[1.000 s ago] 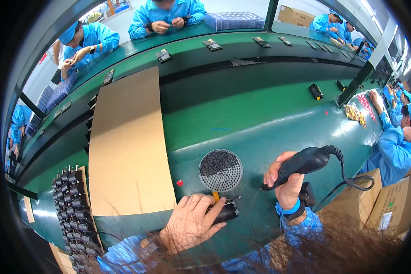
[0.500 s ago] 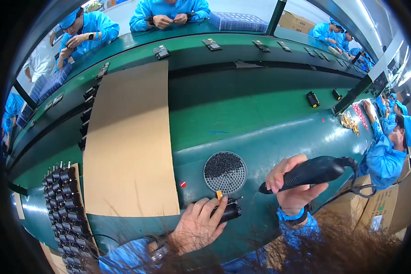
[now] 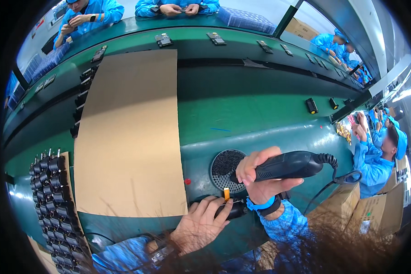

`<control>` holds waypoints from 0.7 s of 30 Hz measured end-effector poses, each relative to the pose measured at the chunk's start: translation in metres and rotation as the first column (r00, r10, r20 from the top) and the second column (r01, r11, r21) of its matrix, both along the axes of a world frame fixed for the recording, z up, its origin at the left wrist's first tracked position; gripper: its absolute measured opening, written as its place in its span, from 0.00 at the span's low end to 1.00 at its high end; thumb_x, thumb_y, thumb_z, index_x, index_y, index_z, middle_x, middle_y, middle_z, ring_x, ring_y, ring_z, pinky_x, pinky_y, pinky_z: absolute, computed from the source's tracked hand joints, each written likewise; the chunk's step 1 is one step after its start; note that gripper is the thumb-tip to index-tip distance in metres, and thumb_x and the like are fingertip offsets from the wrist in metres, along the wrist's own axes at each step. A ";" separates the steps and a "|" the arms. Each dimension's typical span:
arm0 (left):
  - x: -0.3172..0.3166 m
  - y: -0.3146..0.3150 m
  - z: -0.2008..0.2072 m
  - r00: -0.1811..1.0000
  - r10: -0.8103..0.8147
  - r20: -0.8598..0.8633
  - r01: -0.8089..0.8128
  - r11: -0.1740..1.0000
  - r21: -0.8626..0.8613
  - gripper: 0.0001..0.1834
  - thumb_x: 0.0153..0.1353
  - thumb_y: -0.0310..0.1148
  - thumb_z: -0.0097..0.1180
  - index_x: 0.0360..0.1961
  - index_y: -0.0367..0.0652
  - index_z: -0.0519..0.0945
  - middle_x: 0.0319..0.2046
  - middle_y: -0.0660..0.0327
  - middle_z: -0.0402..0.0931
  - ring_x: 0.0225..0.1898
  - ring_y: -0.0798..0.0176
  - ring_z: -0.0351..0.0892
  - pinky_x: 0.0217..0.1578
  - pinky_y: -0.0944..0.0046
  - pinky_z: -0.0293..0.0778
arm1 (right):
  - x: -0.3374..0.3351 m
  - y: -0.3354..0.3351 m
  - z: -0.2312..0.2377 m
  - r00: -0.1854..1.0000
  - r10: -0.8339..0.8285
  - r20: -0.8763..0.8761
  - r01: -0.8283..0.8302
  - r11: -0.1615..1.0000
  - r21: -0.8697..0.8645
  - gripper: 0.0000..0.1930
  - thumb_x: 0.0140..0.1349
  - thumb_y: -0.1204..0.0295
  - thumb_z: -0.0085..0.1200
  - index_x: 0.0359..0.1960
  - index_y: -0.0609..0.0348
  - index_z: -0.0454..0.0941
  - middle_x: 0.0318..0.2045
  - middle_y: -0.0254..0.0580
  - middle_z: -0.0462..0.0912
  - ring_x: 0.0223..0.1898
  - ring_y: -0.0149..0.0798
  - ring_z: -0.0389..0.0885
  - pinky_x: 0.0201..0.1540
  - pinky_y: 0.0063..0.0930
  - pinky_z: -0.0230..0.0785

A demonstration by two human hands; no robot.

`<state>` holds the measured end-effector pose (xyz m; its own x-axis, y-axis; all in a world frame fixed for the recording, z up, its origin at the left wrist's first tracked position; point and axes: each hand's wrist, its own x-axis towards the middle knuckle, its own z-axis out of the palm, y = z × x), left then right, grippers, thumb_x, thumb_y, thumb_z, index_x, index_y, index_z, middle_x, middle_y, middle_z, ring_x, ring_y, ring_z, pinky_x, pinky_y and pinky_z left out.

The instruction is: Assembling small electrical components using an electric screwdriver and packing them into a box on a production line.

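In my right hand (image 3: 266, 182) is a black electric screwdriver (image 3: 290, 165) with a coiled cord, pointing left. Its tip end is at the right side of a round grey dish (image 3: 236, 186), partly hidden by my fingers. Small black screws (image 3: 224, 162) fill the upper part of that dish, and bare dimples show lower down. Just below the dish, the fingers of my left hand (image 3: 200, 228) are closed on a small black cylindrical part (image 3: 236, 210) against the dark green bench. An orange flat ribbon (image 3: 227, 193) stands up from this part beside my fingertips.
A large cardboard sheet (image 3: 130, 137) lies left of the dish. Rows of black parts (image 3: 55, 196) stand at far left. Circuit boards (image 3: 216, 38) line the green belt, with two black parts (image 3: 311, 106) at right. Co-workers (image 3: 379, 146) sit opposite and to the right.
My right hand has brought the screwdriver left, from beside the dish to over its right side. My left hand still holds the black part. The whole view has shifted slightly.
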<state>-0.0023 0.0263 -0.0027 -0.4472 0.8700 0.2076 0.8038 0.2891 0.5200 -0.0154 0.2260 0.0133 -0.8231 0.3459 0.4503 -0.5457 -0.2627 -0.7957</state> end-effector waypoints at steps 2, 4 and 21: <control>0.000 0.000 -0.001 1.000 -0.002 -0.001 0.002 1.000 0.011 0.31 0.59 0.39 0.68 0.62 0.41 0.75 0.55 0.55 0.70 0.58 0.53 0.73 0.48 0.53 0.79 | -0.001 0.000 -0.002 1.000 -0.020 -0.018 0.019 1.000 -0.020 0.50 0.49 0.14 0.30 0.38 0.55 0.67 0.17 0.36 0.70 0.15 0.32 0.69 0.18 0.29 0.66; 0.000 -0.001 -0.002 1.000 0.001 0.002 -0.001 1.000 0.012 0.31 0.59 0.39 0.68 0.63 0.41 0.75 0.55 0.55 0.70 0.58 0.53 0.73 0.48 0.53 0.79 | -0.002 0.000 -0.004 1.000 -0.017 -0.003 0.017 1.000 -0.004 0.50 0.49 0.14 0.30 0.38 0.55 0.67 0.17 0.35 0.70 0.15 0.32 0.69 0.18 0.29 0.66; 0.000 -0.003 0.003 1.000 0.002 0.026 -0.002 1.000 -0.006 0.31 0.61 0.40 0.66 0.64 0.42 0.74 0.55 0.56 0.70 0.58 0.54 0.73 0.50 0.53 0.77 | -0.004 -0.001 -0.010 1.000 0.007 0.014 -0.008 0.999 0.037 0.50 0.47 0.14 0.32 0.37 0.55 0.66 0.17 0.35 0.69 0.15 0.32 0.68 0.18 0.28 0.66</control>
<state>-0.0020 0.0233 0.0004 -0.4544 0.8702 0.1905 0.7894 0.2942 0.5388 -0.0190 0.2249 0.0030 -0.8318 0.3230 0.4513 -0.5329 -0.2374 -0.8122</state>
